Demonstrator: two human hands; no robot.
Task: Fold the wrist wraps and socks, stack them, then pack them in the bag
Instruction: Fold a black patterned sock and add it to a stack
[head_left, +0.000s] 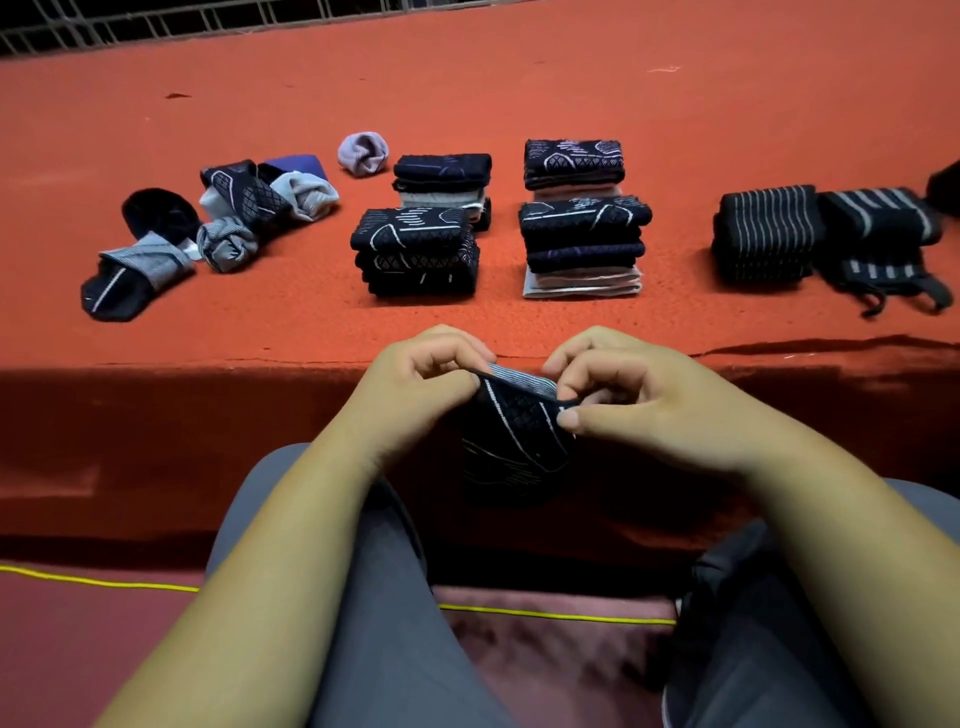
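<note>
A dark sock with white lines hangs in front of the red ledge, pinched at its top edge by both hands. My left hand grips its left corner and my right hand its right corner. On the red surface beyond stand several stacks of folded socks. Loose unfolded socks lie in a heap at the left. Two black wrist wraps with grey stripes sit at the right.
A rolled lilac sock lies behind the stacks. The red carpeted surface ends in a front edge just beyond my hands. A dark object is cut off at the right edge. A railing runs along the far side. My knees in grey trousers are below.
</note>
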